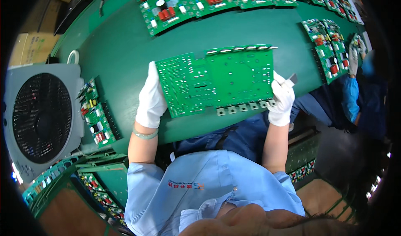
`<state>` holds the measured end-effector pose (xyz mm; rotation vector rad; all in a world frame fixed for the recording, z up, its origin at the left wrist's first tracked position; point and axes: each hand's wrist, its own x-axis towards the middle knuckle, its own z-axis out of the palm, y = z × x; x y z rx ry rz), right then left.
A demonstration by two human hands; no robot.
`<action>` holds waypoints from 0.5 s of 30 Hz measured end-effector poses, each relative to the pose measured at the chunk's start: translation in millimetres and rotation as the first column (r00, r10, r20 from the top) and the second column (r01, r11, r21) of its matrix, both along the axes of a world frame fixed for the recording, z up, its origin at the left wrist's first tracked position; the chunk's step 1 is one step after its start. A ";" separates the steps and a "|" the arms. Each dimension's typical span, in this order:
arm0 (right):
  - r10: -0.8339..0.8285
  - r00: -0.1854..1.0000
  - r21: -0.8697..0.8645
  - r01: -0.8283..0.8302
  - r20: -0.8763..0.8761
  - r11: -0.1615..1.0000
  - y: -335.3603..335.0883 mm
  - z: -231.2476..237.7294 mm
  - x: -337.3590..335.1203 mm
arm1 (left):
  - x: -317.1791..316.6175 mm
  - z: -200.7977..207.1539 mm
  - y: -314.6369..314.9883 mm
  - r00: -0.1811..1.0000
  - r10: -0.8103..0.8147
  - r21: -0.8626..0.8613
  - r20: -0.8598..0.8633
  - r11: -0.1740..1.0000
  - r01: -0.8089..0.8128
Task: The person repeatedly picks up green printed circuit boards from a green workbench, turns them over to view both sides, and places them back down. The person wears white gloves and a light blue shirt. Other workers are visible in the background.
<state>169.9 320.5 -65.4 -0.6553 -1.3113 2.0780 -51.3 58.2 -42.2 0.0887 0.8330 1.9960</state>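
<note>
A large green circuit board (240, 79) is held up over the green table, its soldered side showing. My left hand (152, 97), in a white glove, grips the board's left edge. At the opposite edge my gloved right hand (281, 99) pinches the lower right corner. A small flat grey piece (293, 79), perhaps a blade, also juts from the right hand; the rest of it is hidden by the fingers. Metal-tabbed parts (243, 108) line the board's near edge, and similar ones run along the far edge. Components on the underside are hidden.
Populated boards (184, 8) stand in a row along the table's far side; more (328, 48) lie at right. One board (98, 114) lies at left beside a grey fan (44, 114). Pliers (106, 4) rest far left. A co-worker's gloved hand (353, 62) is at far right.
</note>
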 end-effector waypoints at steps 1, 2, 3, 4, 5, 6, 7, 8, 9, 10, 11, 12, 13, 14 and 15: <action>0.009 1.000 -0.093 -0.009 -0.006 0.996 2.9 -0.4 1.5 | 0.5 1.4 -0.9 1.000 0.005 -0.028 0.005 1.000 -0.005; 0.015 0.999 0.050 -0.017 0.052 0.999 4.7 -4.0 3.4 | 1.3 3.0 -1.7 1.000 0.010 -0.057 0.010 0.998 -0.009; 0.010 0.998 0.023 -0.011 0.056 1.000 3.2 -2.1 2.6 | 2.3 2.7 -1.5 1.000 0.010 -0.080 0.019 0.997 -0.008; 0.005 0.998 -0.006 -0.005 0.060 1.000 1.7 2.1 1.3 | 2.6 0.4 -3.5 1.000 0.010 -0.072 0.009 0.997 -0.009; 0.000 0.998 -0.034 0.003 0.065 0.999 0.3 3.8 0.6 | 2.7 1.2 -5.2 1.000 0.010 -0.071 0.010 0.997 -0.009; 0.029 0.992 0.041 -0.034 0.123 0.999 1.9 0.3 3.1 | 3.3 1.8 -5.3 1.000 0.007 -0.066 0.013 0.998 -0.006; 0.029 0.994 0.094 -0.039 0.109 0.995 3.3 -3.1 4.2 | 3.9 2.1 -5.3 1.000 0.004 -0.061 0.017 0.998 -0.003; 0.030 0.995 0.146 -0.043 0.094 0.988 4.3 -6.0 4.8 | 4.5 1.9 -5.2 1.000 0.006 -0.057 0.014 0.998 -0.005; 0.031 0.996 0.198 -0.046 0.081 0.979 4.8 -7.3 4.8 | 5.2 1.6 -5.1 1.000 0.007 -0.053 0.013 0.999 -0.006; 0.024 0.996 0.279 -0.049 0.089 0.959 5.0 -8.0 4.7 | 5.4 1.2 -5.4 1.000 0.008 -0.050 0.012 0.999 -0.008; 0.017 0.995 0.359 -0.051 0.097 0.932 5.0 -8.6 4.5 | 5.3 0.7 -6.3 1.000 0.005 -0.049 0.004 0.999 -0.005; 0.010 0.995 0.436 -0.054 0.104 0.898 5.7 -9.3 4.6 | 5.1 0.3 -6.9 1.000 0.001 -0.048 -0.004 0.999 -0.002; 0.006 0.995 0.655 -0.073 0.103 0.752 10.9 -12.0 6.1 | 5.0 0.1 -7.5 1.000 -0.002 -0.047 -0.012 0.999 0.002; 0.004 0.995 0.828 -0.086 0.101 0.553 19.2 -16.3 8.7 | 5.1 0.4 -7.4 1.000 -0.005 -0.038 -0.015 0.999 0.004; 0.003 0.995 0.944 -0.093 0.097 0.317 22.7 -17.0 8.5 | 5.4 1.1 -6.7 1.000 -0.007 -0.030 -0.019 1.000 0.006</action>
